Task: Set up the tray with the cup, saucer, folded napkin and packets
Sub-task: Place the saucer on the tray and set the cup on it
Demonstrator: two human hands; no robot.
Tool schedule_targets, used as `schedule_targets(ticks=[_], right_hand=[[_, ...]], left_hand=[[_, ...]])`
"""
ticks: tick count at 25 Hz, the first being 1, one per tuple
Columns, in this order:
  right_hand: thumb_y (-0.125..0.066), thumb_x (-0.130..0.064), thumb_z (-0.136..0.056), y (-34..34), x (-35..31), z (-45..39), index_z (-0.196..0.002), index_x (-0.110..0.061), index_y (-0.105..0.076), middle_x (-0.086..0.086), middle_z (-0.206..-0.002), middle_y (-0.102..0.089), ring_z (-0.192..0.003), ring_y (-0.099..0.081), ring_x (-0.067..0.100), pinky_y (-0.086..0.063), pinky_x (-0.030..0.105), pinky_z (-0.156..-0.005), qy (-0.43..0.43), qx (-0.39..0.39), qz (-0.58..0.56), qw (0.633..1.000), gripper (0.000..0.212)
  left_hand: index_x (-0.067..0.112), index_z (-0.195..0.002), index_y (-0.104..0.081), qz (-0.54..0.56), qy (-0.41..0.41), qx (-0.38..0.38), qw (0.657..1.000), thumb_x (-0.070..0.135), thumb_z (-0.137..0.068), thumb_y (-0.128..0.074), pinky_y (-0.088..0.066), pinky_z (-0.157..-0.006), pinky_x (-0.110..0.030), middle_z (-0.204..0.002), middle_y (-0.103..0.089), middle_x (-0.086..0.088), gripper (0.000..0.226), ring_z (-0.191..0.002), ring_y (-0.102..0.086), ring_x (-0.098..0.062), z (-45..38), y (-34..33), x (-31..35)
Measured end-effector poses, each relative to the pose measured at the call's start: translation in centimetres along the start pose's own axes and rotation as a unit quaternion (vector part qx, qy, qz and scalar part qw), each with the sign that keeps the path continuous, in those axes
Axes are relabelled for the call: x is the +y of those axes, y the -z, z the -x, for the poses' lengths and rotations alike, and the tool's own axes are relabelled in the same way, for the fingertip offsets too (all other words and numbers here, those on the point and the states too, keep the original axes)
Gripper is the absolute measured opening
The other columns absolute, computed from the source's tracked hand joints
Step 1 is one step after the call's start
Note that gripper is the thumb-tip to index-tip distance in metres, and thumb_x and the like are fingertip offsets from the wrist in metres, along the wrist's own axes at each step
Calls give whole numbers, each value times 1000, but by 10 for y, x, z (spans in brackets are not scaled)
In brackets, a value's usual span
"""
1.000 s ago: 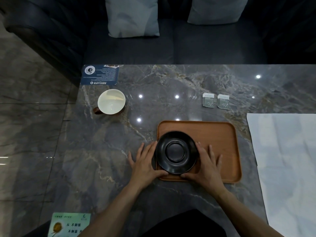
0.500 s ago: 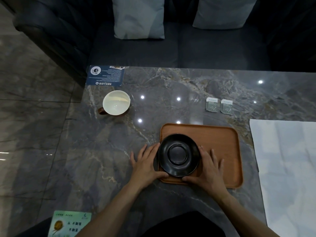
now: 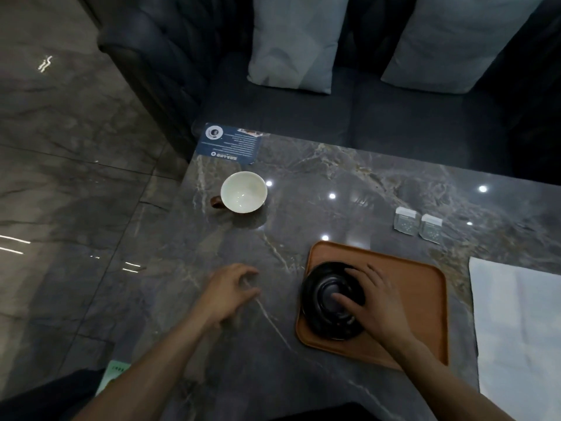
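A black saucer [image 3: 321,311] sits on the left part of the brown wooden tray [image 3: 425,302]. My right hand [image 3: 373,302] rests on top of the saucer, fingers spread over its middle and rim. My left hand [image 3: 226,291] hovers over the bare table left of the tray, fingers loosely curled, holding nothing. The white cup [image 3: 243,192] with a brown handle stands farther back on the left. Two small pale packets [image 3: 418,225] lie side by side behind the tray. A white unfolded napkin [image 3: 519,323] lies flat at the right edge.
A blue printed card [image 3: 230,144] lies at the table's far left corner. A green card [image 3: 113,373] sits at the near left edge. A dark sofa with two grey cushions [image 3: 294,41] stands behind the marble table [image 3: 349,183].
My left hand has let go of the saucer and moved left, off the tray. My right hand has slid onto the top of the saucer. The view has swung left.
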State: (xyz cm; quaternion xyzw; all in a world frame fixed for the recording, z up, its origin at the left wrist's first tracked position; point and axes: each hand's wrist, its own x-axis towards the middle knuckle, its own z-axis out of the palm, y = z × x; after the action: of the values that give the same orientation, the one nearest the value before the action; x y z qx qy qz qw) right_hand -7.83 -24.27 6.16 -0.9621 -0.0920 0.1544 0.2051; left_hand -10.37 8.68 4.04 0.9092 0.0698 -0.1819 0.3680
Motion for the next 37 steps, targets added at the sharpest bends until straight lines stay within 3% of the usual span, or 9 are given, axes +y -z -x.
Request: schedule_targets(ticks=[4,8,11,15,19,22,28,33,37], right_hand=[[-63,-64,-78,4,-34,-54,-133,-29,-53,-3,-131,-60,-126,-49,21,-40,40,-105,65,-28,-10,997,66],[-71,-57,-76,0,-68,-109,-140,-27,-46,4,-133,-59,-126,-51,26,-40,41,-106,96,-76,-6,992,75],[-76,-57,-71,-2,-90,-147,-140,-31,-42,2,-134,-59,-123,-54,24,-41,43,-105,79,-96,-22,992,81],[-85,-50,-63,-3,-114,-186,-141,-34,-36,1,-135,-59,-123,-54,23,-45,44,-101,85,-108,-52,989,93],[-91,-39,-58,-10,-133,-210,-139,-37,-34,-4,-136,-57,-121,-52,13,-44,32,-92,102,-131,-118,979,100],[-94,-34,-54,-20,-139,-219,-136,-35,-36,-15,-127,-55,-113,-49,1,-39,22,-86,96,-132,-189,968,101],[-92,-41,-45,-29,-139,-226,-125,-57,-36,-25,-121,-54,-119,-52,5,-46,36,-102,84,-131,-268,951,98],[-94,-32,-49,-31,-140,-225,-132,-42,-40,-14,-130,-55,-121,-52,9,-47,43,-103,93,-119,-292,945,100],[-95,-28,-50,-29,-140,-222,-128,-46,-42,-21,-124,-56,-119,-52,6,-47,43,-102,88,-114,-300,943,97]], left_hand=[[17,-107,-70,84,96,40,991,18,-75,-83,-51,-95,-35,-109,-71,-3,34,-99,-68,-18,-21,42,-29],[36,-101,-66,56,107,91,989,41,-71,-80,-50,-91,-33,-101,-69,12,34,-99,-67,-13,-43,80,-46],[37,-102,-64,72,105,107,986,44,-71,-77,-49,-99,-43,-108,-71,6,35,-103,-67,-15,-65,98,-53],[41,-101,-61,67,93,146,983,52,-68,-73,-50,-97,-42,-101,-70,16,36,-97,-67,-8,-92,112,-47],[37,-103,-63,99,77,150,981,44,-69,-76,-52,-95,-42,-97,-74,11,37,-95,-68,-11,-111,113,-48],[38,-97,-65,126,69,141,980,49,-67,-74,-53,-92,-42,-91,-75,11,34,-91,-69,-11,-116,111,-51],[33,-94,-69,172,55,156,971,42,-70,-78,-56,-87,-41,-90,-75,8,27,-87,-70,-10,-116,104,-57],[23,-97,-71,196,56,182,962,22,-80,-78,-55,-88,-36,-94,-75,2,19,-89,-69,-11,-113,98,-48],[21,-97,-71,211,72,195,955,19,-81,-78,-55,-89,-32,-94,-75,1,18,-89,-69,-10,-110,96,-41]])
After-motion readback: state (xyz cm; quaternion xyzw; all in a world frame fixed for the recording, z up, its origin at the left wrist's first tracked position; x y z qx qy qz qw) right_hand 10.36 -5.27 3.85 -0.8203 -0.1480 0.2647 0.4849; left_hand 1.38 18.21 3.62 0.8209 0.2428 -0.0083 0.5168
